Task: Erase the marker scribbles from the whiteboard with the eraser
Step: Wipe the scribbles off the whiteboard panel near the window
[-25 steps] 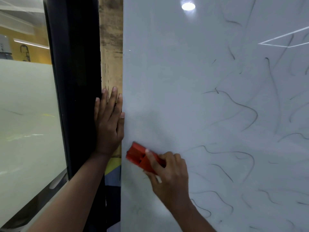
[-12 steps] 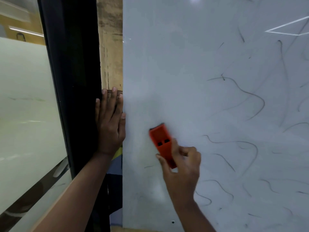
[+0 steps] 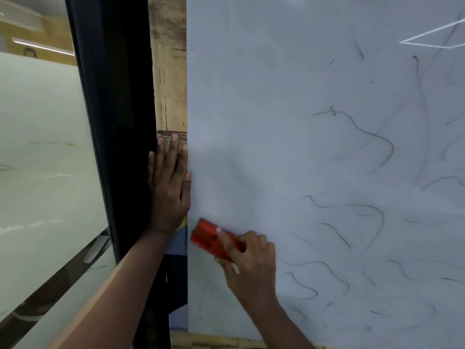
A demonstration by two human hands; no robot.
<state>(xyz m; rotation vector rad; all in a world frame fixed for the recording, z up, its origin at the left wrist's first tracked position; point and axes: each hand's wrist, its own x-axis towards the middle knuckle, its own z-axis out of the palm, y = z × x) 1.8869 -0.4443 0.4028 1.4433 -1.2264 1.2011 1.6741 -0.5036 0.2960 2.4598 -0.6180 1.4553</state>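
R hand (image 3: 247, 258) clenched round red eraser (image 3: 210, 239) on whiteboard (image 3: 276, 96), scribbles (image 3: 364, 137) right of grip, L hand (image 3: 169, 187) flat, fingers straight, left of grip.

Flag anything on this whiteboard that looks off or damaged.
Nothing looks damaged. The whiteboard carries thin marker scribbles across its right side, while the left strip near the red eraser looks wiped.

The upright whiteboard (image 3: 251, 96) carries dark marker scribbles (image 3: 364, 137) and the red eraser (image 3: 208, 239) near its left edge.
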